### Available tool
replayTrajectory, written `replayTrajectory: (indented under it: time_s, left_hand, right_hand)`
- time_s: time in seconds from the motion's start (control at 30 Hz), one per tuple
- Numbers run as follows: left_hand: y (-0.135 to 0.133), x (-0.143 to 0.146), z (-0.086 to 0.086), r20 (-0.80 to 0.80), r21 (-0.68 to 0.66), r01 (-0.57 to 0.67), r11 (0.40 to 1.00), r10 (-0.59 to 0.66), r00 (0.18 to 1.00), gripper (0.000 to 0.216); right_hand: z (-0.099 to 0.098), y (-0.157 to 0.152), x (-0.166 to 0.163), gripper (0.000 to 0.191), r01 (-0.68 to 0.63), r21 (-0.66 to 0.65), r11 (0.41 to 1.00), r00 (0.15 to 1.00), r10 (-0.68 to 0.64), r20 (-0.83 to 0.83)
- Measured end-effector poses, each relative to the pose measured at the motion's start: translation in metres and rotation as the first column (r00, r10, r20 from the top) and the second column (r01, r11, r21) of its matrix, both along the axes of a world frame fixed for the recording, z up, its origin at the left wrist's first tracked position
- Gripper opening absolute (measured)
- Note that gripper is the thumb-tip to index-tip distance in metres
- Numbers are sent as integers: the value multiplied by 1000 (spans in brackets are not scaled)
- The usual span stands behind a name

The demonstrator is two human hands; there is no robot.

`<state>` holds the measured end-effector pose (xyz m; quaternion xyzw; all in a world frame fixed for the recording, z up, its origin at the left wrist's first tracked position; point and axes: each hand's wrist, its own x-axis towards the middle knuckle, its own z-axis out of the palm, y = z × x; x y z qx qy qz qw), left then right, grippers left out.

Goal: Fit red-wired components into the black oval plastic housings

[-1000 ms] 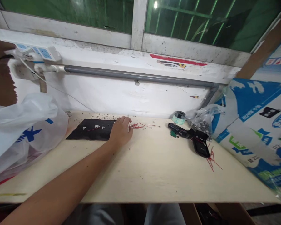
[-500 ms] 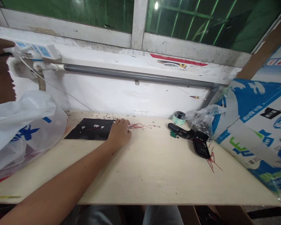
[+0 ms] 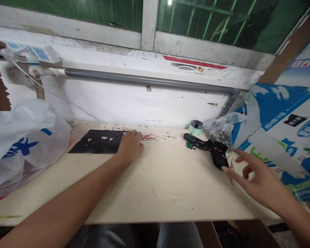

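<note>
Right hand newly in view, fingers apart by black tool; left fingers together at red wires

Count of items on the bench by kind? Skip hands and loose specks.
red wire clumps: 2
black tool: 1
green part: 1
tape roll: 1
bag of small parts: 1
black mat: 1
white carrier bag: 1
Total: 8
</note>
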<state>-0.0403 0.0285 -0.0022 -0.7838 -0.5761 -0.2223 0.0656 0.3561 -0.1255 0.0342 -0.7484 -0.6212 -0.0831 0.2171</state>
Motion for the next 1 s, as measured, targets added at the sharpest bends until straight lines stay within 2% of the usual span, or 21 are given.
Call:
replayTrajectory:
  time_s: [0.07,0.17,0.27,0.4,0.5,0.57,0.6,0.67,0.73,0.77,0.9,1.0]
  left_hand:
    - [2,0,-1,6,5,16,1000,-16,1000,29]
    - [3,-1,-2,17,27,42,999,-42,999,30]
    - [3,0,-1,17,51,55,997,-56,998,30]
    - [-1,3,2,18,65,59,996,-60,998,29]
    - [-4,5,5,53,99,72,993,-77,996,30]
    - [-6,6,7,84,132,100,986,-112,990,30]
    - [-7,7,7,103,141,124,982,-139,985,30]
    - [-10,8,8,155,137,201,970,-222,963,30]
    - [-15,11,9,232,105,310,945,-326,916,30]
    - [-17,12,9,284,84,361,929,-370,885,31]
    - [-27,20,10,580,65,497,866,-437,687,55]
    - [-27,24,9,724,91,522,848,-416,550,56]
  right_hand:
    - [-1,31,-4,94,89,-145,985,996,-88,19]
    - [-11,67,-10,95,126,-215,969,992,-116,56]
    - [-19,84,-8,95,147,-249,957,989,-138,53]
    - [-13,86,2,90,183,-169,968,983,-185,1]
    - [7,77,2,82,241,-27,970,970,-242,-26]
    - [22,72,-6,76,229,89,969,972,-222,-76]
    - [28,70,-14,72,165,185,969,985,-151,-89]
    - [34,69,-36,64,-85,361,929,991,116,-65]
    - [32,72,-66,57,-372,398,838,912,411,-12]
    - [29,75,-82,55,-468,385,795,859,513,-15]
    - [7,89,-142,69,-703,321,635,646,758,-85]
    - [-7,97,-167,72,-754,352,554,535,830,-161]
